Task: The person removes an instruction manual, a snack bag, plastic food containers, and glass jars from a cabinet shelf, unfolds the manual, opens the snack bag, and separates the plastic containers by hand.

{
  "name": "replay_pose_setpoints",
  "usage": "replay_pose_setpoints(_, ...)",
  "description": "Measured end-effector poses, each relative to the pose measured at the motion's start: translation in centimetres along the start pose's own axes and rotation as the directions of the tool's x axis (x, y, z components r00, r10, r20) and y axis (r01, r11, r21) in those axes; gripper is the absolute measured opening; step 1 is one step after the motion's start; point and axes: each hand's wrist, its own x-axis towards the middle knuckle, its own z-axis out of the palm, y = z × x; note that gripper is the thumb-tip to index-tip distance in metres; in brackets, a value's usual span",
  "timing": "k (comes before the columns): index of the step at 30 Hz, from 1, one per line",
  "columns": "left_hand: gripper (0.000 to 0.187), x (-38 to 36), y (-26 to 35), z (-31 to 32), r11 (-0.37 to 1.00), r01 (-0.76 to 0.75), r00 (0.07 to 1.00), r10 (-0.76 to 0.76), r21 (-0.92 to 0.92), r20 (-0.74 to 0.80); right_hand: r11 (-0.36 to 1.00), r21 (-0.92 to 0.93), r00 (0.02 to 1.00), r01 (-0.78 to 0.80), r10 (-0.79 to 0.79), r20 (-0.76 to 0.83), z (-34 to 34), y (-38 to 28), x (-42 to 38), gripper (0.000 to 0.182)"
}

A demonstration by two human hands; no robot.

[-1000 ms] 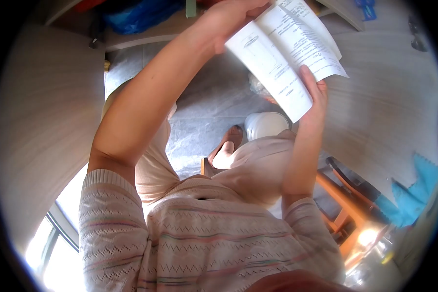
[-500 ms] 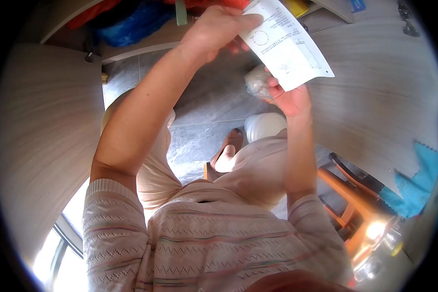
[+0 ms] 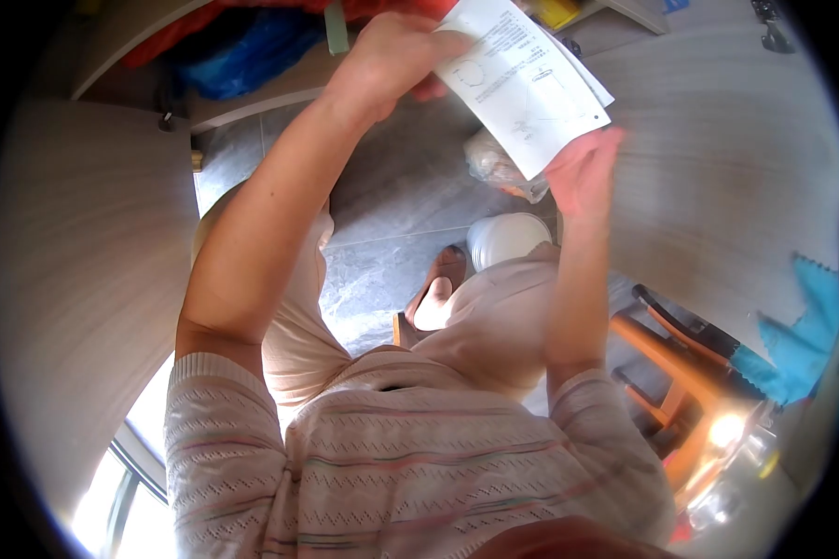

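A folded white leaflet (image 3: pixel 522 102) with small print and line drawings is held up in front of me; a second layer of it shows behind its right edge. My left hand (image 3: pixel 391 61) is closed on its upper left side, thumb on the printed face and the other fingers behind. Right at the leaflet's lower right edge is my right hand (image 3: pixel 583 177), slightly blurred, its fingers stretched upward beside the corner and partly hidden by the sheet.
A cabinet shelf (image 3: pixel 280 93) ahead holds a blue plastic bag (image 3: pixel 247 56) and red material. On the floor are a clear plastic bag (image 3: pixel 503 163) and a white bucket (image 3: pixel 508 240). An orange wooden stool (image 3: pixel 667 373) and a turquoise cloth (image 3: pixel 802 335) are at the right.
The leaflet has shifted slightly left, and its back layer now shows apart at the right. My right hand has slid rightward along the lower edge, its fingers straightening.
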Motion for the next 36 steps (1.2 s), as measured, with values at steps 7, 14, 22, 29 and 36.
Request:
replay_pose_setpoints(7,0.026,-0.4,0.3,0.0,1.000,0.005,1.000,-0.005,0.023,-0.009,0.991,-0.135,0.963,0.015,-0.051,-0.263,2.2,0.0,0.1,0.029)
replay_pose_setpoints(14,0.021,-0.1,-0.2,0.0,0.997,-0.067,0.996,0.069,0.044,-0.059,0.977,-0.211,0.969,0.022,-0.073,-0.235,2.1,0.3,0.0,0.030)
replay_pose_setpoints(22,0.032,0.1,-0.5,0.1,0.994,-0.102,0.991,0.104,0.032,-0.086,0.959,-0.276,0.965,0.068,-0.133,-0.224,2.7,0.4,-0.1,0.030)
replay_pose_setpoints(29,0.040,-0.9,1.1,1.1,0.988,-0.143,0.989,0.144,0.054,-0.027,0.898,-0.440,0.878,0.027,-0.231,-0.419,-4.7,-3.8,0.2,0.033)
replay_pose_setpoints(36,0.036,-1.2,1.1,3.2,0.978,-0.112,0.990,0.095,0.178,0.104,0.764,-0.549,0.647,-0.339,-0.233,-0.725,-11.5,-6.0,-12.7,0.031)
